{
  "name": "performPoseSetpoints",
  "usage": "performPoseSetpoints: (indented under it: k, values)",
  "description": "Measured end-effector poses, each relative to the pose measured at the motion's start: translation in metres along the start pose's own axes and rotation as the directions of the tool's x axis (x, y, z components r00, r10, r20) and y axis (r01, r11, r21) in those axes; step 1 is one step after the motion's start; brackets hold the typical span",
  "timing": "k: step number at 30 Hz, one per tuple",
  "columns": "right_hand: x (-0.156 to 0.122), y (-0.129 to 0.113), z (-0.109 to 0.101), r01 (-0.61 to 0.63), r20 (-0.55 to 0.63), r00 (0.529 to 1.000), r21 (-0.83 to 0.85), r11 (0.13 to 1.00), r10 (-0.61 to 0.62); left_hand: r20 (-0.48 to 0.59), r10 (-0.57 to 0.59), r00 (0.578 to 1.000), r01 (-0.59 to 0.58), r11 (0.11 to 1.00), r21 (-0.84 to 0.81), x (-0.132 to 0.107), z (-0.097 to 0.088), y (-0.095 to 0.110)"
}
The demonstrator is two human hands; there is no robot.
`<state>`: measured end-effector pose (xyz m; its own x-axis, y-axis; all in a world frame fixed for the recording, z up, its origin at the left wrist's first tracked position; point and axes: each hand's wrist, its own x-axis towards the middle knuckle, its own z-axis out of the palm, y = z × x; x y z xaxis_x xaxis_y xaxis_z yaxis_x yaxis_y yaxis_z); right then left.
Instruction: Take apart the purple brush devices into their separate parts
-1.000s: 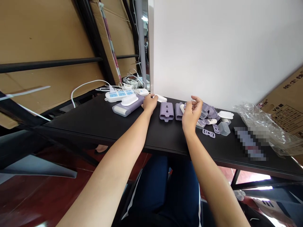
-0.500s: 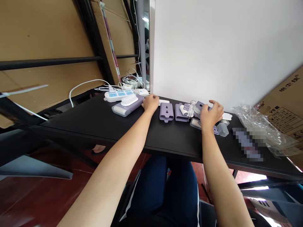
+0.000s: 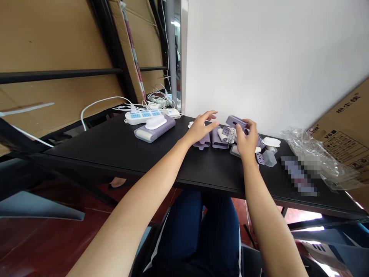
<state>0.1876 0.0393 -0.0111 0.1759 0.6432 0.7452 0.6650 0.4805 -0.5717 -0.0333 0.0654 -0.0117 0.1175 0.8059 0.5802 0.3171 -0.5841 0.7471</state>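
Black desk — "V6" carton beyond, right hand on lilac case.

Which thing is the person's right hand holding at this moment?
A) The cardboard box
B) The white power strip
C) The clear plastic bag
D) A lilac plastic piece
D. The right hand has its fingers and thumb closed around a lilac plastic piece, which is raised above the other parts on the table.
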Motion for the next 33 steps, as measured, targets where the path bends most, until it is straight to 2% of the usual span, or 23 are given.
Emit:
performPoseSetpoints:
  k: [3, 6, 8, 10, 11, 13, 15, 20, 23, 28, 33]
  values:
    - [-0.007, -0.009, 0.003, 0.103, 0.106, 0.989, 0.028, 0.994, -0.106, 0.128, 0.037, 0.991, -0.033, 0.999, -0.028, -0.004, 0.005, 0.006]
    - [-0.011, -0.013, 0.006, 0.108, 0.136, 0.984, 0.043, 0.993, -0.113, 0.14, 0.047, 0.989, -0.051, 0.998, 0.027, -0.002, 0.008, 0.006]
    - [-0.011, -0.013, 0.007, 0.075, 0.097, 0.992, 0.061, 0.995, -0.08, 0.04, 0.033, 0.999, -0.036, 0.996, 0.082, 0.002, 0.007, 0.002]
    - [-0.01, -0.013, 0.007, 0.02, 0.024, 0.999, 0.052, 0.998, -0.021, -0.132, -0.009, 0.991, 0.03, 0.987, 0.157, 0.007, 0.001, -0.006]
    - [-0.01, -0.013, 0.007, -0.012, -0.013, 1.0, 0.039, 0.999, 0.012, -0.225, -0.041, 0.973, 0.085, 0.978, 0.191, 0.01, -0.004, -0.01]
    - [-0.009, -0.014, 0.006, -0.075, -0.07, 0.995, 0.012, 0.997, 0.076, -0.396, -0.134, 0.909, 0.242, 0.941, 0.237, 0.013, -0.014, -0.022]
    - [-0.009, -0.015, 0.005, -0.124, -0.104, 0.987, 0.0, 0.992, 0.123, -0.474, -0.189, 0.86, 0.361, 0.882, 0.304, 0.014, -0.023, -0.035]
    - [-0.007, -0.016, 0.003, -0.212, -0.145, 0.967, -0.01, 0.977, 0.208, -0.483, -0.32, 0.815, 0.513, 0.785, 0.347, 0.011, -0.031, -0.063]
    - [-0.007, -0.014, 0.004, -0.251, -0.109, 0.964, -0.083, 0.964, 0.242, -0.47, -0.399, 0.787, 0.574, 0.752, 0.323, 0.011, -0.031, -0.072]
    - [-0.008, -0.013, 0.007, -0.241, -0.001, 0.968, -0.26, 0.935, 0.249, -0.491, -0.415, 0.766, 0.58, 0.775, 0.25, 0.014, -0.032, -0.08]
    - [-0.008, -0.012, 0.008, -0.259, -0.056, 0.966, -0.268, 0.928, 0.253, -0.49, -0.431, 0.758, 0.584, 0.783, 0.213, 0.015, -0.032, -0.081]
